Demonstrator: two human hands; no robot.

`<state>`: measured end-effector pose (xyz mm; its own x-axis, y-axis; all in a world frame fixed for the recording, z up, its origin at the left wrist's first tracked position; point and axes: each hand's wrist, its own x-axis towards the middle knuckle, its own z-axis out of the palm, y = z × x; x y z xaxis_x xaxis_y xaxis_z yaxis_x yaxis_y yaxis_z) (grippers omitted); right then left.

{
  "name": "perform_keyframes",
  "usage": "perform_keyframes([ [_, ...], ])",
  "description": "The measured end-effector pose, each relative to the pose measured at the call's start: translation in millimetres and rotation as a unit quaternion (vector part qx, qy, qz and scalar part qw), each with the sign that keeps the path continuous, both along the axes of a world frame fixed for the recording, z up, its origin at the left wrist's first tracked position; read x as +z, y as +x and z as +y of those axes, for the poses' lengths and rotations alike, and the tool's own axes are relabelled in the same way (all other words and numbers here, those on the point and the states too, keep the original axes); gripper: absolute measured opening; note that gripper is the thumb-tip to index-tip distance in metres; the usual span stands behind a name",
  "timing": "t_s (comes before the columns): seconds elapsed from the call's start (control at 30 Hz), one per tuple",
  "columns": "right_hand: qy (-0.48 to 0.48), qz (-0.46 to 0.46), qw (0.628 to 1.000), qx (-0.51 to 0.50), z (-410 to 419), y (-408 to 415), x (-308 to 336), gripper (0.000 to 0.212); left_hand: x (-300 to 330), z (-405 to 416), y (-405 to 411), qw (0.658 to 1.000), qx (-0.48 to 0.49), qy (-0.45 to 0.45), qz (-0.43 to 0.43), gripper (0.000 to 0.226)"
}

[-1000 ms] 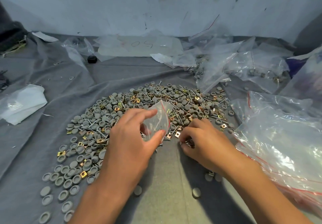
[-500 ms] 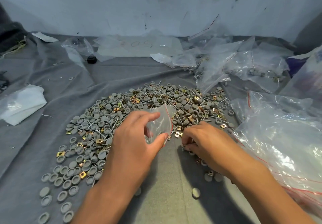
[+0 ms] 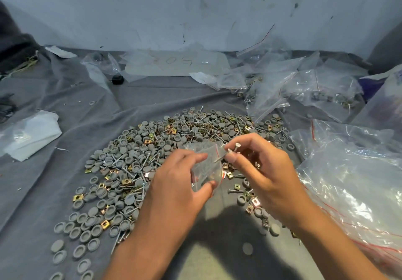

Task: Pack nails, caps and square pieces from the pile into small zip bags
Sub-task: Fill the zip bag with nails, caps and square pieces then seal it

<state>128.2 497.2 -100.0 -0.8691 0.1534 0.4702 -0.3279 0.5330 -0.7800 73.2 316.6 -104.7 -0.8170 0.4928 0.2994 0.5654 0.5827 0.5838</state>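
A wide pile (image 3: pixel 152 155) of grey round caps, silver nails and brass square pieces covers the grey cloth. My left hand (image 3: pixel 178 184) pinches a small clear zip bag (image 3: pixel 206 164) with a red seal line, held above the pile's near edge. My right hand (image 3: pixel 261 170) pinches a few nails (image 3: pixel 230 151) by their upper ends, heads up, with their points at the bag's mouth. Whether the tips are inside the bag is not clear.
A large clear bag (image 3: pixel 352 181) of empty zip bags lies at the right. More bags, some with packed parts (image 3: pixel 304 88), crowd the back right. A white folded bag (image 3: pixel 30 136) lies at the left and a black cap (image 3: pixel 117 79) at the back. A wall stands behind.
My right hand has lifted off the cloth with nails and come up to the bag's mouth. My left hand has raised the bag slightly.
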Motion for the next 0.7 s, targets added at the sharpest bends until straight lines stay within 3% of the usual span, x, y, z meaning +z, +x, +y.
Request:
perform_keyframes([
  [0.13, 0.157, 0.073, 0.983, -0.06, -13.8, 0.1, -4.9, 0.024, -0.8, 0.8, 0.6, 1.0, -0.005, -0.002, 0.003, 0.059],
  [0.33, 0.177, 0.118, 0.973, -0.093, -22.6, 0.4, -7.2, 0.014, -2.1, 1.7, 0.4, 1.0, -0.005, -0.005, 0.008, 0.058],
  [0.5, 0.131, 0.083, 0.981, -0.113, -19.9, -3.8, -6.6, 0.016, 10.0, -6.2, -5.5, 0.999, 0.029, 0.034, 0.007, 0.057],
  [0.6, 0.144, 0.026, 0.986, -0.084, -19.6, -3.9, -13.2, 0.016, 23.3, -26.2, -17.5, 0.981, 0.117, 0.157, 0.014, 0.052],
  [0.7, 0.183, -0.051, 0.981, -0.027, -32.7, -5.1, -26.2, 0.024, 35.0, -49.0, -29.9, 0.949, 0.202, 0.227, 0.09, 0.051],
])
